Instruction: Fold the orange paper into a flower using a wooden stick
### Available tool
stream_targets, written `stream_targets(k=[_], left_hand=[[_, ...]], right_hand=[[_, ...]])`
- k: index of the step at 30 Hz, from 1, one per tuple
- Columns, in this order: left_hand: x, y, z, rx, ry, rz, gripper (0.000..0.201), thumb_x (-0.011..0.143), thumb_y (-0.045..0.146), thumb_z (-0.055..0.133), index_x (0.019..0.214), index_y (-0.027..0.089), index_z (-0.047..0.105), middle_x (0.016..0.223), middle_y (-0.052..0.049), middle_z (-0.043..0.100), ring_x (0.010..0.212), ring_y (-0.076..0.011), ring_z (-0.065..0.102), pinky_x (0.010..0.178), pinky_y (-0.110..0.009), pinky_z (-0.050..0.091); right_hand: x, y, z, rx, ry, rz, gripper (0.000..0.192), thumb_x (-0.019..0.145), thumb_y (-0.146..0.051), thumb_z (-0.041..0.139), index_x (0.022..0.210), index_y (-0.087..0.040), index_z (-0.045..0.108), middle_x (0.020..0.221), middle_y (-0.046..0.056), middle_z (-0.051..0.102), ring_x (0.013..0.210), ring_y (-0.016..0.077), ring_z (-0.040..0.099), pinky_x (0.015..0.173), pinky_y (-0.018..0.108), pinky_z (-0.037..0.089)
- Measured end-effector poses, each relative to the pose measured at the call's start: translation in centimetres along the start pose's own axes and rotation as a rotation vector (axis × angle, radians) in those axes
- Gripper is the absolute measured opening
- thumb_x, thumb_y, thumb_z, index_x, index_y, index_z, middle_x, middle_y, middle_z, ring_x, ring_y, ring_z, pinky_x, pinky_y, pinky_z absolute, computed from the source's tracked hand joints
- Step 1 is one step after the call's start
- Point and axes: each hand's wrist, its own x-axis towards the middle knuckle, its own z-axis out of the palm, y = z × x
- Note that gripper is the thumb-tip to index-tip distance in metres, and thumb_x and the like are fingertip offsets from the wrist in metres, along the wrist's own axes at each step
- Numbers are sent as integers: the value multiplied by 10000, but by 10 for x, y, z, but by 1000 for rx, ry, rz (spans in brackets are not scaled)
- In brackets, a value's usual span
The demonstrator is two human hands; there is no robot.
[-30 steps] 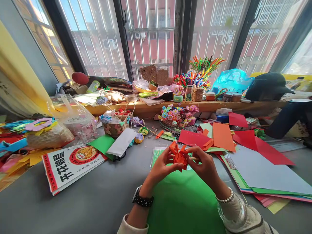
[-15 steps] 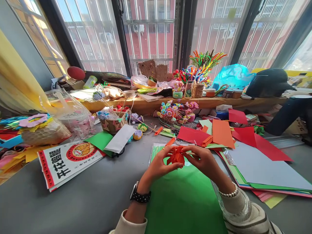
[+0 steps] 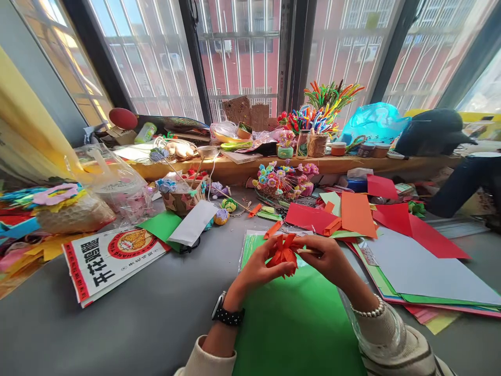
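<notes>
Below and right of centre, the left hand, slanting up, pinches the folded orange paper; the right hand, fingers curled, meets its right side, grip hard to tell.

The gray table bears a green sheet and papers.

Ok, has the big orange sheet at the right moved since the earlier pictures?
No. The orange sheet keeps the same place against the windowsill; only the whole view shifted slightly.
</notes>
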Motion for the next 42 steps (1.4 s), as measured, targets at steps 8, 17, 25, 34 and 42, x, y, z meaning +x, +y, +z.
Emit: stream_targets(k=[8, 17, 25, 34, 42], left_hand=[[2, -2, 7, -109, 30, -20, 495, 715, 367, 592, 1136, 156, 441, 621, 18, 535, 518, -79, 493, 494, -199, 409], [5, -2, 12, -75, 97, 40, 397, 751, 392, 537, 1062, 158, 462, 614, 19, 515, 502, -72, 465, 474, -187, 391], [4, -2, 8, -172, 128, 40, 558, 719, 533, 505, 1140, 167, 481, 682, -20, 581, 549, -104, 514, 515, -208, 419], [6, 2, 0, -369, 20, -62, 673, 687, 674, 384, 1054, 143, 573, 701, -49, 609, 622, -149, 558, 573, -247, 431], [1, -1, 3, -136, 12, -47, 591, 578, 300, 719, 1120, 229, 492, 806, -2, 582, 725, -144, 539, 658, -244, 427]], right_hand=[[0, -2, 1, -28, 19, -5, 184, 740, -171, 552, 873, -178, 680, 756, 31, 692, 572, 117, 582, 498, 200, 434], [-2, -4, 12, -68, 128, 31, 174, 713, -133, 546, 830, -182, 665, 788, 38, 700, 658, 154, 633, 536, 222, 486], [-3, -7, 15, -112, 188, -54, 176, 744, -120, 510, 840, -179, 645, 785, 38, 692, 656, 137, 632, 522, 201, 494], [-6, -4, 15, -287, 265, -275, 157, 803, -195, 501, 883, -215, 635, 794, 52, 687, 698, 158, 639, 605, 258, 509], [-6, -5, 18, -341, 326, -260, 157, 810, -183, 483, 868, -197, 629, 760, 55, 683, 666, 153, 632, 571, 245, 494]])
